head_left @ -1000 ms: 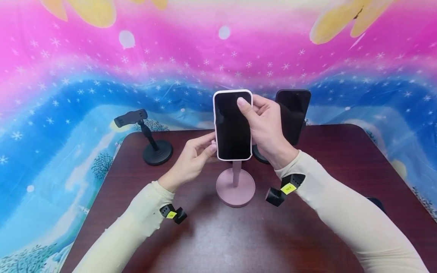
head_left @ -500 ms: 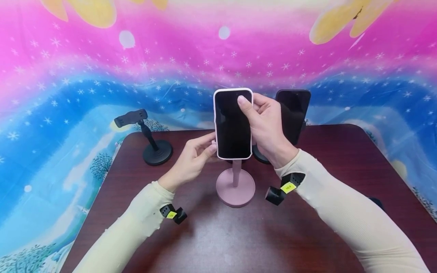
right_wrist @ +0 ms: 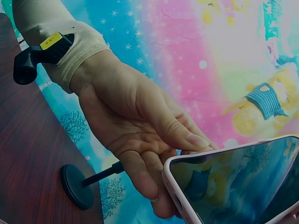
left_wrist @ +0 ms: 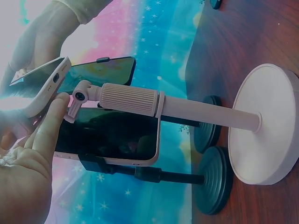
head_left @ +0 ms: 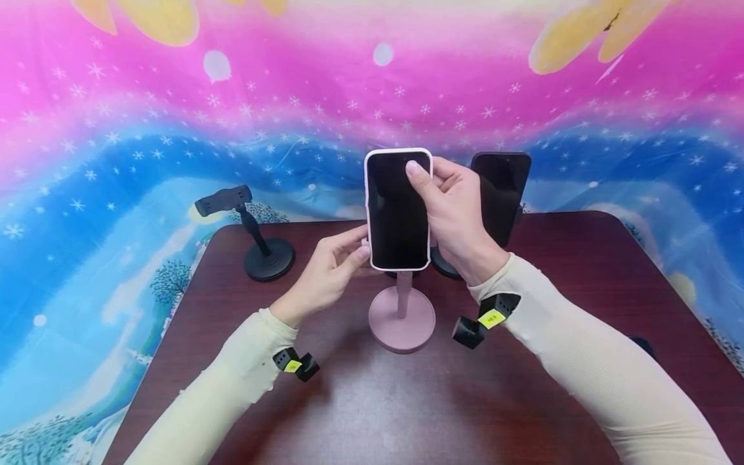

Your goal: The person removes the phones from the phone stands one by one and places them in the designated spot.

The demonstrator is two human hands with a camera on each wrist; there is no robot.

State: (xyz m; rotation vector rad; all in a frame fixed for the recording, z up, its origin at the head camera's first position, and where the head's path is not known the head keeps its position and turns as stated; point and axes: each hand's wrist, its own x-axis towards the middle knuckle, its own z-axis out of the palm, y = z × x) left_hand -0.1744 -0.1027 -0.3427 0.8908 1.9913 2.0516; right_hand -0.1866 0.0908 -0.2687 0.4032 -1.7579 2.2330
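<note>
A phone (head_left: 398, 219) in a pale pink case stands upright, screen dark and facing me, at the head of a pink phone stand (head_left: 402, 323). My right hand (head_left: 456, 210) grips its upper right side, thumb on the screen and fingers behind. At the lower left edge, my left hand (head_left: 320, 274) pinches a small pink tab of the stand's holder between thumb and fingers. The left wrist view shows the phone's bottom edge (left_wrist: 46, 91) leaning beside the stand's hinge (left_wrist: 80, 95). Part of the holder is hidden behind the phone.
An unloaded black phone stand (head_left: 268, 258) is at the back left. Another phone (head_left: 501, 194) stands at the back right. Behind the pink stand, a pink-cased phone (left_wrist: 112, 135) sits on a black stand. A dark object (head_left: 644, 347) shows beyond my right sleeve.
The phone has risen slightly, with my right hand keeping its grip. My left hand stays at the holder's tab, and the pink stand's base has hardly shifted.
</note>
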